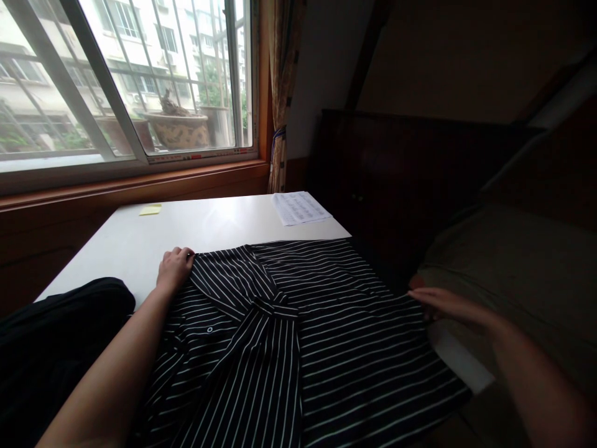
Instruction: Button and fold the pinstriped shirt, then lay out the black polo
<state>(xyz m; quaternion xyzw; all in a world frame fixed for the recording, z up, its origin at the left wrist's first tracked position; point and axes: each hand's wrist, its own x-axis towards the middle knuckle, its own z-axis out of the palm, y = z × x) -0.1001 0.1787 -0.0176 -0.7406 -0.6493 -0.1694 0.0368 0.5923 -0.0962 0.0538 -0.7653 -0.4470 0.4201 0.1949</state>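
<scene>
A black shirt with white stripes (345,336) lies spread over the near part of the white table, its right part reaching past the table's edge. One sleeve is folded across the body, and a small round button shows at the left. My left hand (175,269) pinches the shirt's far left corner just above the tabletop. Out at the right, my right hand (445,305) grips the shirt's right edge between thumb and fingers. The cloth between both hands lies mostly flat with some wrinkles.
Dark folded cloth (69,317) lies at the left of the white table (200,221). Yellow sticky notes (150,210) and printed sheets (301,208) rest toward the back. Behind stand a barred window (140,81) and a curtain (280,93); a dark wooden headboard (396,180) and bed are at right.
</scene>
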